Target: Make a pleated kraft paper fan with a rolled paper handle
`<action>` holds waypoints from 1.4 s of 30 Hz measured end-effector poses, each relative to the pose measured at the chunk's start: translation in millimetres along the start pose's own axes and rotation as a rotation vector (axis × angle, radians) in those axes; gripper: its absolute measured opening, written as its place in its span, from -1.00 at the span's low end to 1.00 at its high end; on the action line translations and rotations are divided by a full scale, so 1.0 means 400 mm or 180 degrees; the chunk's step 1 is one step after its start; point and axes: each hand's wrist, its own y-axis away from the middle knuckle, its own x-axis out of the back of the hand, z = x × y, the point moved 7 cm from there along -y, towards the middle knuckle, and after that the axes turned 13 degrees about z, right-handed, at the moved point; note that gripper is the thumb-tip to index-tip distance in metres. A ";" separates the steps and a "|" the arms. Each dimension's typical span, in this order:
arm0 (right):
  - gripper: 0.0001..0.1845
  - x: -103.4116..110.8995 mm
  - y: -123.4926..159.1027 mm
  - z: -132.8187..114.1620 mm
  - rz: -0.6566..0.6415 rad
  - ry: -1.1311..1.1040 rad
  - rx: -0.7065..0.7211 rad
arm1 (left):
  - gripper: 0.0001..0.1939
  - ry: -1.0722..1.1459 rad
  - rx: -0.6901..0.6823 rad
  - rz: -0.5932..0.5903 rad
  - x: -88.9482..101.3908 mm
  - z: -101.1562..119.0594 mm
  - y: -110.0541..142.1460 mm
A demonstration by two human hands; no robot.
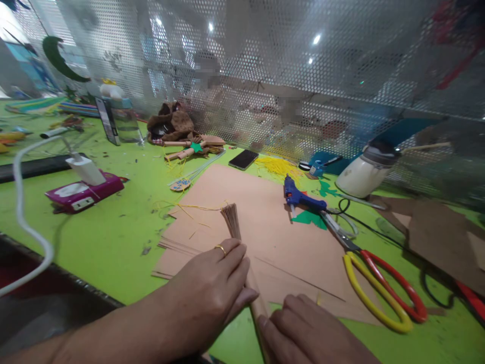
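I've got left hand and right hand gripping pleated paper, probably so folds stay tight; scissors near right.

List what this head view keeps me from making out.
In the head view:
Folded brown paper: middle, hidden by the left hand; near end, by right hand or bottom edge.
Red object: its kind, cut off by the right edge.
Perforated screen: what lies behind, blurred by mesh.
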 end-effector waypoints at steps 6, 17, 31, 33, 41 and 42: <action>-0.73 0.080 -0.039 0.223 -0.0264 -0.0185 -0.0780 | -0.78 0.0050 0.0105 0.0035 -0.005 -0.001 -0.004; -0.62 -0.064 -0.005 0.580 -0.1090 0.1028 -0.1704 | -0.79 0.0068 0.0093 0.0127 -0.004 -0.003 -0.004; -0.68 0.045 0.012 0.548 -0.0333 0.0121 -0.2485 | -0.71 0.0510 0.0555 -0.0125 -0.002 -0.022 0.009; -0.66 0.087 0.042 0.477 -0.0338 -0.1240 -0.2884 | -0.74 0.0565 0.0613 -0.0200 -0.004 -0.024 0.010; -0.48 0.068 0.169 0.320 -0.1020 -0.2110 -0.4105 | -0.77 0.0534 0.0495 -0.0197 -0.005 -0.019 0.007; -0.48 0.056 0.169 0.314 -0.1062 -0.2098 -0.4128 | -0.77 0.0518 0.0471 -0.0190 -0.005 -0.018 0.007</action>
